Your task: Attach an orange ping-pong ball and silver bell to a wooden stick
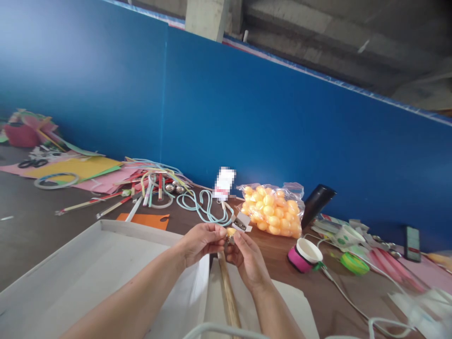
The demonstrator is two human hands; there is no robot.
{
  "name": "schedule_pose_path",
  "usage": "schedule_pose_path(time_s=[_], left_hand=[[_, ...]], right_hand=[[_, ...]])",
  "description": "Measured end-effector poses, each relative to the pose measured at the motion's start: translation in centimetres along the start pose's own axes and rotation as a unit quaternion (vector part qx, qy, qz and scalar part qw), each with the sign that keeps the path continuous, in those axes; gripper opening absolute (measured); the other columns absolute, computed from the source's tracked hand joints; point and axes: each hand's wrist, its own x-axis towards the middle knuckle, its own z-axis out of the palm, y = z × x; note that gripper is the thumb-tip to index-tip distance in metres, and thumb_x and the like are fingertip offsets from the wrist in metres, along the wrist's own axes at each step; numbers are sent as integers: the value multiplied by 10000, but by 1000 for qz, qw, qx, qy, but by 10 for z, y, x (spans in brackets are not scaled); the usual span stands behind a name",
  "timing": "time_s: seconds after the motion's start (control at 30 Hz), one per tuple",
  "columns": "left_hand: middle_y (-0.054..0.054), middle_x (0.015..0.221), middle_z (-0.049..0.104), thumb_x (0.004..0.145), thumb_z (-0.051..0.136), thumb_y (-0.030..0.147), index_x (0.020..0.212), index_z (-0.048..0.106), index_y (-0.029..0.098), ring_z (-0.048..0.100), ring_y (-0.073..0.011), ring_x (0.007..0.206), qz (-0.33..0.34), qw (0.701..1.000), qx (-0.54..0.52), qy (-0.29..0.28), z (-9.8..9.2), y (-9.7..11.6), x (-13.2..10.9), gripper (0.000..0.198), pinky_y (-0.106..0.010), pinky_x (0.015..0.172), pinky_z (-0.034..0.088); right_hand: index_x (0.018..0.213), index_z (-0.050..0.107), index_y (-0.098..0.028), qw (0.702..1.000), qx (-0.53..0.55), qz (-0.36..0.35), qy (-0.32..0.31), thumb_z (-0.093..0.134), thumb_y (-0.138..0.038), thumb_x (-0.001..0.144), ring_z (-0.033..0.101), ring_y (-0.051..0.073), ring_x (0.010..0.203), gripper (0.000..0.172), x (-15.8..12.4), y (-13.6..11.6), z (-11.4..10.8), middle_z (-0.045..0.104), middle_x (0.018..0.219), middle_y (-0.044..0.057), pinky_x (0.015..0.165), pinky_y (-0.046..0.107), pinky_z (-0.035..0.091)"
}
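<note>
My left hand (206,242) and my right hand (249,261) meet above the table, fingers pinched together. Between their fingertips is a small yellow piece with a darker, speckled lower part (230,234); its kind is too small to make out. Both hands touch it. Beneath them a wooden stick (229,292) runs toward me, beside the rim of a white shallow box (102,226). Just beyond my fingers stands a small open carton (242,221) with dark little items inside.
A clear bag of orange balls (271,212) lies past my right hand. Further right are a black cylinder (318,205), a pink-and-white cup (305,255), a green tape roll (354,263) and a phone (412,242). Leftward are cords (205,207), scissors (32,163) and coloured paper (79,167).
</note>
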Motion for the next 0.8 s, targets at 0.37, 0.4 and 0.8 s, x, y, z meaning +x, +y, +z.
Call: schedule_pose_path(time_s=[0.37,0.4,0.8], left_hand=[[-3,614,570,647,720,252,676,577,121,563,-65,552,-2,1000,10,2,1,1,0,197,-177,602,489],[-4,615,572,648,719,251,676,576,121,567,-68,558,-2,1000,10,2,0,1,0,194,-180,605,490],[-8,613,576,659,707,245,662,561,121,568,-73,567,-7,1000,25,4,3,3,-2,192,-191,626,477]], right_hand=[[944,657,-142,1000,-24,0,13,653,-381,771,567,122,618,296,0,0,-1,633,746,46,499,197,451],[947,657,-141,1000,-25,0,13,651,-379,773,565,120,616,295,0,0,-1,633,751,47,498,195,452],[952,656,-141,999,-34,0,6,636,-383,789,565,115,620,292,1,1,-3,625,752,49,501,189,458]])
